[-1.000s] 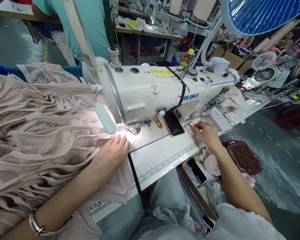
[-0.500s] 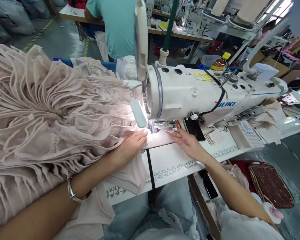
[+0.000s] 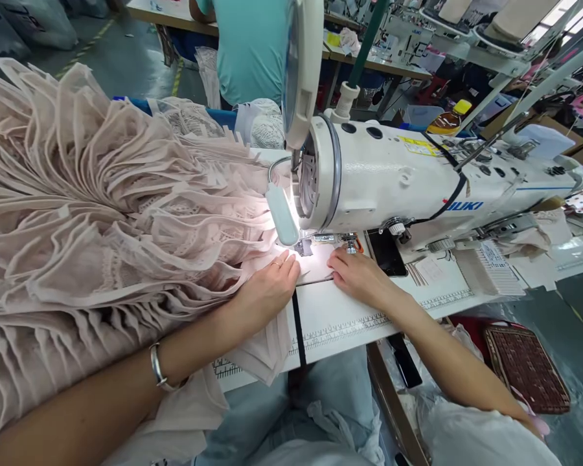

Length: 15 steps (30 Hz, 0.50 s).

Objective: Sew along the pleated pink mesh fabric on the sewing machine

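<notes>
A white sewing machine [image 3: 369, 175] stands over the worktable, its lamp [image 3: 282, 213] lighting the needle area. My left hand [image 3: 272, 281] lies just left of the presser foot [image 3: 302, 247], fingers close together and pressed on an edge of pale pink fabric [image 3: 255, 264]. Right of the foot, my right hand [image 3: 357, 275] rests on the bed with its fingers curled in; what they hold, if anything, is hidden. Left of the machine spreads a large heap of pale pink fabric pieces [image 3: 102, 188], partly under my left forearm. Glare washes out the stitching spot.
A black phone [image 3: 386, 252] lies behind my right hand, and a white box [image 3: 488, 268] stands further right. A ruler strip [image 3: 344, 331] runs along the table's front edge. A yellow-capped bottle [image 3: 449, 118] stands behind the machine. A person in a teal shirt [image 3: 250, 52] sits beyond.
The view has shifted, so the machine sits further right. My right hand's fingers have gone from stretched out to curled in. My left hand stays beside the presser foot.
</notes>
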Available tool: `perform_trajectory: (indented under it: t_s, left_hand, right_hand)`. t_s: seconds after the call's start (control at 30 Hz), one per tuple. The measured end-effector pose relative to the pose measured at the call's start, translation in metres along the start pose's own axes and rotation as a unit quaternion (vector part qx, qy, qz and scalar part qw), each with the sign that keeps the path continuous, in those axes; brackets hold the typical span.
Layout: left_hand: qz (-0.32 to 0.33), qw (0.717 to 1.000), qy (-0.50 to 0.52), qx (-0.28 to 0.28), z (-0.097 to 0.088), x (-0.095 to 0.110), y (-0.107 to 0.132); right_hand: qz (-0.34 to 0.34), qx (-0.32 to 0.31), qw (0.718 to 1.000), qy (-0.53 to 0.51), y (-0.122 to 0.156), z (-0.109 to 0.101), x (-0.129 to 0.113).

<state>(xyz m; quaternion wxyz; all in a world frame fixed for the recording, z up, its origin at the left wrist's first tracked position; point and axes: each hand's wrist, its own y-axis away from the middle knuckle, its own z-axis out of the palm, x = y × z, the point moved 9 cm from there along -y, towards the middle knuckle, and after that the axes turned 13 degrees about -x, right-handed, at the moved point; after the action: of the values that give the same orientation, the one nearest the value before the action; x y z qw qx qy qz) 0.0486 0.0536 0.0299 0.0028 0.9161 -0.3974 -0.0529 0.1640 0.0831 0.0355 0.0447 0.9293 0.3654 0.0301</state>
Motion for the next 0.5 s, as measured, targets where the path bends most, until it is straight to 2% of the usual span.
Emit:
perform_trajectory:
  t_s: [0.13, 0.37, 0.5]
  left_hand:
    - [-0.001, 1.0, 0.013, 0.005, 0.004, 0.007, 0.001]
    - [0.005, 1.0, -0.027, -0.015, 0.002, 0.012, -0.004]
    - [0.006, 1.0, 0.007, 0.011, 0.004, 0.0, -0.003]
  right_hand:
    - [0.026, 0.052, 0.998, -0.019, 0.0, 0.003, 0.006]
    - [0.055, -0.041, 0.997, -0.02, -0.023, 0.013, 0.0]
    - [0.1, -0.033, 0.983, -0.154, -0.039, 0.018, 0.008]
